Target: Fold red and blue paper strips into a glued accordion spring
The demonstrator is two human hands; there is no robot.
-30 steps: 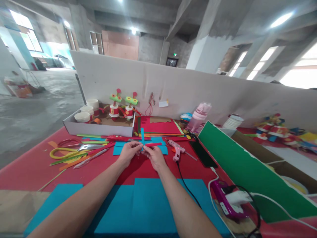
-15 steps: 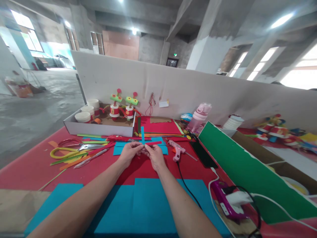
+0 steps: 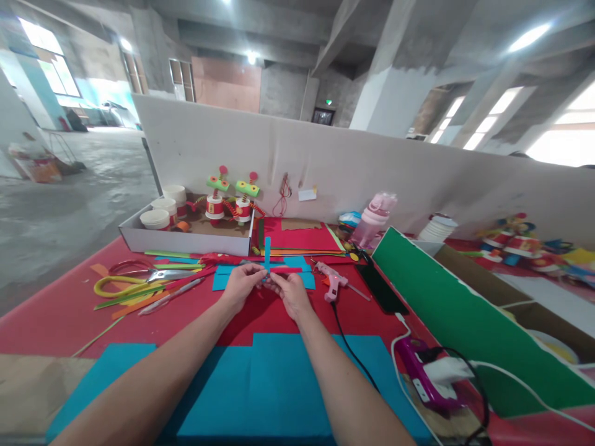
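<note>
My left hand (image 3: 243, 286) and my right hand (image 3: 290, 293) meet above the middle of the table, fingertips pinched together. Between them they hold two narrow paper strips by their ends. The blue paper strip (image 3: 267, 253) points upward from the fingertips. Off to the right runs the red paper strip (image 3: 289, 270), roughly at a right angle to the blue one. Fingers cover the spot where the strips meet. Behind and below the hands lies blue paper (image 3: 302, 282). A pink glue gun (image 3: 333, 282) rests to the right of my right hand.
Scissors (image 3: 171, 274), coloured strips and a pen (image 3: 170, 296) lie at left. Behind them, a white box (image 3: 186, 243) holds paper cups and cup figures. A phone (image 3: 382, 290), pink bottle (image 3: 374, 218), purple power strip (image 3: 427, 378) and green-sided box (image 3: 455, 316) are at right.
The fingers have shifted slightly around the strips' joined ends. The red strip now lies more level and a little lower. Both hands stay in nearly the same place.
</note>
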